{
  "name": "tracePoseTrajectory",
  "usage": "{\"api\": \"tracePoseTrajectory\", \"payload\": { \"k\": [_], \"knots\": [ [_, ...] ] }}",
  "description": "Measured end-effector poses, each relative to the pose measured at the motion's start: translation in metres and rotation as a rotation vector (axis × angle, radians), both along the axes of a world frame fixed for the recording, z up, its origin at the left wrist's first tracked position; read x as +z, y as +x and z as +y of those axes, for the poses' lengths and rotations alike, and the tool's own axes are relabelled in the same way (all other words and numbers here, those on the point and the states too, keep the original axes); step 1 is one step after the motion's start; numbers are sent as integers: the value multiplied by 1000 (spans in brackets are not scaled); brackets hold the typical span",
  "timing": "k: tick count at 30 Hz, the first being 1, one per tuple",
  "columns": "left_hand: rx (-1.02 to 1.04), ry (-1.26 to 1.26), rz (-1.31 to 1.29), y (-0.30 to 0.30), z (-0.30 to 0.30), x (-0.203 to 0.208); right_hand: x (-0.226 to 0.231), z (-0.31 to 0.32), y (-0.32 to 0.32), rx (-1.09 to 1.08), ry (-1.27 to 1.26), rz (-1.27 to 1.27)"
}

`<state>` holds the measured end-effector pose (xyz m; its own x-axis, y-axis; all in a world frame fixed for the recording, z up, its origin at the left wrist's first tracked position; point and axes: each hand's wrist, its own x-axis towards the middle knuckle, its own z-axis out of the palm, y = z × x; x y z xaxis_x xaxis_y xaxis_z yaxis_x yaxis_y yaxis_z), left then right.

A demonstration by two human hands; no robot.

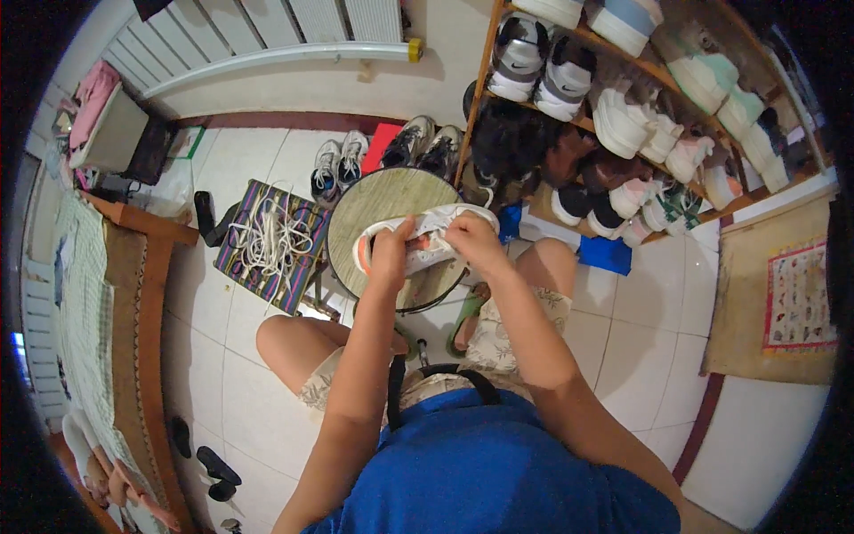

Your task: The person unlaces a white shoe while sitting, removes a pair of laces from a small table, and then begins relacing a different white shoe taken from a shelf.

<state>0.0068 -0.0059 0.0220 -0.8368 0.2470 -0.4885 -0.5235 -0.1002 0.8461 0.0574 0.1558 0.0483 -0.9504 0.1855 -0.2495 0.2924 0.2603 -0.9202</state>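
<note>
A white sneaker with orange at its heel and inside lies sideways over a small round wood-topped table. My left hand is closed around the sneaker near its heel opening, thumb on top. Over the lacing area toward the toe, my right hand has its fingers pinched together; what sits between the fingertips is hidden. To the left of the table, a heap of white shoelaces lies on a striped folding stool.
Worn sneakers and a red box stand behind the table. A wooden shoe rack full of shoes rises at the right. Blue bags lie below it. Black slippers are on the tiles, beside a wooden bed frame at left.
</note>
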Motion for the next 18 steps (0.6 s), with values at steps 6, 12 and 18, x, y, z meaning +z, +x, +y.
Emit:
{"api": "tracePoseTrajectory", "payload": {
  "k": [6, 12, 18],
  "knots": [
    [35, 62, -10, 0, 4, 4, 3, 14, 6, -39, -526, 67],
    [-29, -16, -23, -3, -2, -4, 1, -4, -2, -110, 31, 120],
    [-2, 29, 31, 1, 4, 2, -8, -18, -6, -31, 691, 272]
  ]
}}
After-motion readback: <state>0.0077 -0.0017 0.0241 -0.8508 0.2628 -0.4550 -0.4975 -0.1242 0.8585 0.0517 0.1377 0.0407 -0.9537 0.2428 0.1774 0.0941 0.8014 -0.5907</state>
